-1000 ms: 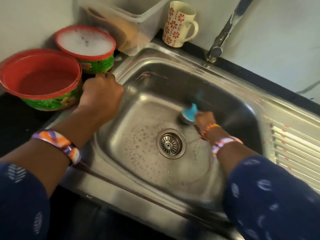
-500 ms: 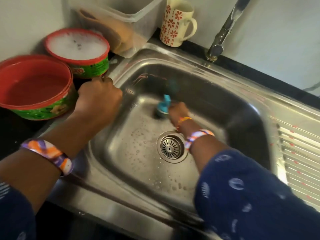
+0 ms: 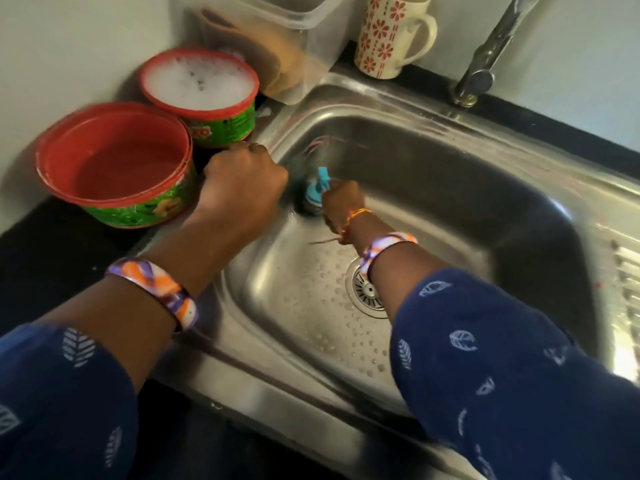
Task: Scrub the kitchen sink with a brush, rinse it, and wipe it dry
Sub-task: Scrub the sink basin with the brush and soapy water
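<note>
Now the right hand (image 3: 341,206) is deep in the sink (image 3: 450,188), fingers curled tight round the blue handle of the brush (image 3: 313,197), arm reaching in from five o'clock with the blue sleeve pushed back and a bangle at the wrist. The brush head presses against the basin floor at the far-left corner, around ten o'clock from the drain (image 3: 369,292), right where floor meets side wall. It's a bit blurred, so the bristles are hard to read. Soapy droplets dot the basin floor around the drain.

Over on the other side, the left hand (image 3: 242,185) sits as a closed fist on the sink's left rim, knuckles up, forearm coming in from seven o'clock; whether it holds anything, I can't tell. Just beside that fist, at nine o'clock, stands a red-rimmed tub (image 3: 114,164) of water, and behind it at eleven o'clock a second tub (image 3: 199,95) topped with foam. At twelve o'clock, a flowered mug (image 3: 391,36) stands beside the tap (image 3: 485,60).
</note>
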A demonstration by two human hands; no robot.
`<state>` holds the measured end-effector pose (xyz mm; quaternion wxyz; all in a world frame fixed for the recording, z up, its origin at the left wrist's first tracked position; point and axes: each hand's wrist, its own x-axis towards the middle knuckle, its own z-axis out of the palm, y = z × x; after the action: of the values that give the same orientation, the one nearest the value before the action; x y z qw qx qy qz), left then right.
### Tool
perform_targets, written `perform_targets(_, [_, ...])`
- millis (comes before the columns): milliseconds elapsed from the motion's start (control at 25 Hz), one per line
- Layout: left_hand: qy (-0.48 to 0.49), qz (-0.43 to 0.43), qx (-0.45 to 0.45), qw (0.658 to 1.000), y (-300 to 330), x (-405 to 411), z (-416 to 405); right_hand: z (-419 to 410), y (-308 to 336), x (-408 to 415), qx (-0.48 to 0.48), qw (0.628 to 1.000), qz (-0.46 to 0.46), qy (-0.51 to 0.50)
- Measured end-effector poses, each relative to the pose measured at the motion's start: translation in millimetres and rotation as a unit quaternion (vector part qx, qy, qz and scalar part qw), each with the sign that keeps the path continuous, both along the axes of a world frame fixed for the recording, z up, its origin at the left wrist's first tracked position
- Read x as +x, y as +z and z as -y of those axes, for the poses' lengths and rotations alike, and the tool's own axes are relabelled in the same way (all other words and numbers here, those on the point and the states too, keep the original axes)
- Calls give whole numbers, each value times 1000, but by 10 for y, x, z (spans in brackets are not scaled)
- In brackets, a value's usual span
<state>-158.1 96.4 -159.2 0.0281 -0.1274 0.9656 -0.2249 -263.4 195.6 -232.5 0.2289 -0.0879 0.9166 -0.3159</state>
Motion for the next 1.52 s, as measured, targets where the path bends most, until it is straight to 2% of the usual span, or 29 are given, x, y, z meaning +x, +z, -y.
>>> perform_targets(80, [6, 5, 1, 1000, 9, 12, -8, 36, -16, 268, -14, 999, -6, 48])
perform_targets(160, [2, 14, -8, 1000, 38, 50, -38, -65, -16, 611, 3, 988, 56, 143])
perform_targets(240, [-10, 26, -4, 1000, 75, 105, -57, -345, 56, 871, 22, 971, 133, 197])
perform_targets(320, [-3, 10, 51, 999, 179, 181, -19, -562, 230, 933, -13, 974, 174, 143])
perform_targets(400, [25, -51, 140, 989, 314, 295, 24, -771, 507, 870, -100, 974, 198, 51])
perform_targets(480, [28, -119, 173, 977, 454, 417, 23, -881, 947, 800, -194, 958, 211, 6])
perform_targets(600, [44, -160, 165, 972, 620, 524, 194, -660, 1584, 682, -288, 937, 196, 17])
perform_targets(720, [74, -86, 136, 984, 654, 479, 484, -77, 1822, 574, -333, 932, 131, 54])
perform_targets(800, [91, -64, 159, 981, 639, 462, 533, 340, 1769, 510, -309, 945, 74, 82])
perform_targets(920, [61, -78, 147, 984, 633, 496, 508, 785, 1611, 408, -232, 966, -20, 115])
perform_targets(1040, [39, -100, 150, 983, 603, 534, 580, 958, 1513, 334, -169, 969, -85, 158])
perform_targets(1160, [23, -97, 143, 985, 561, 557, 583, 1008, 1468, 315, -140, 967, -91, 192])
perform_targets(1280, [17, -87, 133, 987, 544, 549, 591, 1008, 1636, 290, -135, 972, -104, 159])
perform_targets(1440, [16, -89, 140, 986, 528, 538, 604, 914, 2157, 296, -221, 970, -41, 96])
perform_targets(1520, [13, -92, 140, 986, 541, 542, 595, 905, 2164, 330, -218, 970, -43, 93])
